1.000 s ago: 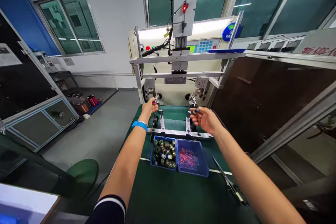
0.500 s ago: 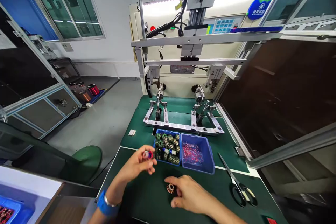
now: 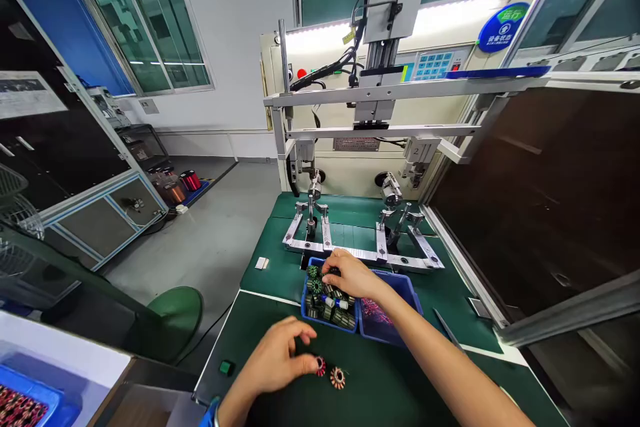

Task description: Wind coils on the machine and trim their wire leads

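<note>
A: Our left hand [image 3: 280,360] pinches a small red wound coil [image 3: 321,365]; a copper-wound coil [image 3: 337,377] lies free at its 4 o'clock.

B: Right hand [image 3: 350,273], fingers curled among green cores in the blue plastic bin [image 3: 311,310] at 12; grip unclear. We'd lift one cleanly.

Two trays [image 3: 320,320] sit side by side behind two coils [image 3: 329,372] (lying just apart); the frame [image 3: 350,250] stands behind them.

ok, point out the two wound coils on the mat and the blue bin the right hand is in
red coil [image 3: 321,366]: head view, its side, at the left fingers.
copper coil [image 3: 338,377]: head view, top face.
blue bin [image 3: 304,299]: head view, left wall.
</note>
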